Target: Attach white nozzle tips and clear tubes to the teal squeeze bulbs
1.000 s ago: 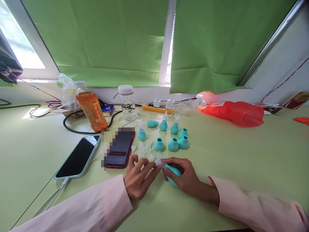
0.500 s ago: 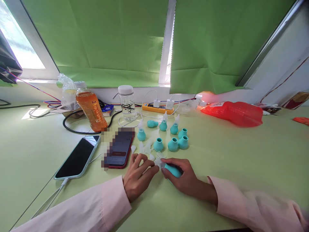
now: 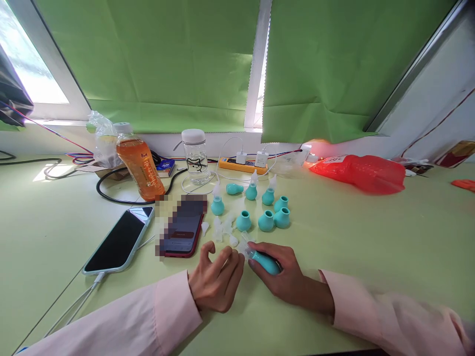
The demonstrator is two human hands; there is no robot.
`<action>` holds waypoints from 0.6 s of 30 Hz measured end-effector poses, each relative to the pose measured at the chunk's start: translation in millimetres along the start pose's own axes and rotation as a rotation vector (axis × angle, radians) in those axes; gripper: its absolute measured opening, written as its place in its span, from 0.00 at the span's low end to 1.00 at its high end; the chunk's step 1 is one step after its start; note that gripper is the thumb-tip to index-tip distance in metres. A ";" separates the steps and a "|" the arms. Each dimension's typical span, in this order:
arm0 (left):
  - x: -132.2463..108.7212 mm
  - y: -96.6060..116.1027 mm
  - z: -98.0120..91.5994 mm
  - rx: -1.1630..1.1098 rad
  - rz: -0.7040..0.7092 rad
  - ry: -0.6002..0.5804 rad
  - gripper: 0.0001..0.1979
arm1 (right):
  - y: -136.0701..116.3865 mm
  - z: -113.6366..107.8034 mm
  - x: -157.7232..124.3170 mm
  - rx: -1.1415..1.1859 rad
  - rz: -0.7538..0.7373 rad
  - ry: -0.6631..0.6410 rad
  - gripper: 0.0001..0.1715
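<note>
My right hand [image 3: 284, 272] is closed round a teal rubber bulb [image 3: 267, 263] that lies tilted, with a clear tip [image 3: 245, 247] at its left end. My left hand [image 3: 218, 277] rests just left of that tip, its fingers curled; whether anything is between them is hidden. Beyond my hands are several teal bulbs. Some are open-topped, like the one at the centre [image 3: 244, 221]; others carry clear nozzles, like the one at the left [image 3: 217, 205]. One bulb [image 3: 234, 189] lies on its side. Loose clear plastic pieces [image 3: 218, 230] lie in front of my left hand.
Left of the bulbs are a red-edged phone [image 3: 183, 227] and a charging phone [image 3: 119, 241]. Behind stand an orange drink bottle [image 3: 141, 168], a clear jar [image 3: 195, 158] and a yellow power strip [image 3: 243, 167]. A red bag [image 3: 359, 173] lies at the back right.
My left hand has turned and drawn slightly back towards me, its fingers curling more. The right hand still holds the teal bulb in nearly the same place.
</note>
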State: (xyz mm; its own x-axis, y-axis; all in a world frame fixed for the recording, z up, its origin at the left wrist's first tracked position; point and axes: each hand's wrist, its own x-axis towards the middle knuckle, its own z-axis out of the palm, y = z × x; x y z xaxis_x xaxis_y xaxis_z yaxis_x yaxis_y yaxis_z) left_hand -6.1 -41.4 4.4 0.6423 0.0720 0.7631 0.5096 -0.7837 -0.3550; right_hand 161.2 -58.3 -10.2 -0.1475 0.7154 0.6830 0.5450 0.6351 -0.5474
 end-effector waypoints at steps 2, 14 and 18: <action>-0.7 -1.0 1.1 0.014 0.005 0.014 0.12 | 0.1 0.1 -0.8 0.007 0.016 -0.009 0.15; -3.0 -4.8 8.5 -0.008 -0.070 0.067 0.07 | -7.8 0.8 9.9 0.561 0.547 -0.102 0.11; -3.1 -5.6 8.5 -0.040 -0.126 0.022 0.05 | -6.8 -1.5 13.6 0.662 0.594 -0.053 0.09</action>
State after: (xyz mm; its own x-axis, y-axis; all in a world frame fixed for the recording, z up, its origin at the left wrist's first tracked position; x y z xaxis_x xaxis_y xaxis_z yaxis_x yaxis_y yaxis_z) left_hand -6.1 -32.0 -0.6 0.5615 0.1582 0.8122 0.5618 -0.7935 -0.2339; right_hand 156.7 -53.3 3.5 -0.0396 0.9822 0.1835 -0.0428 0.1818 -0.9824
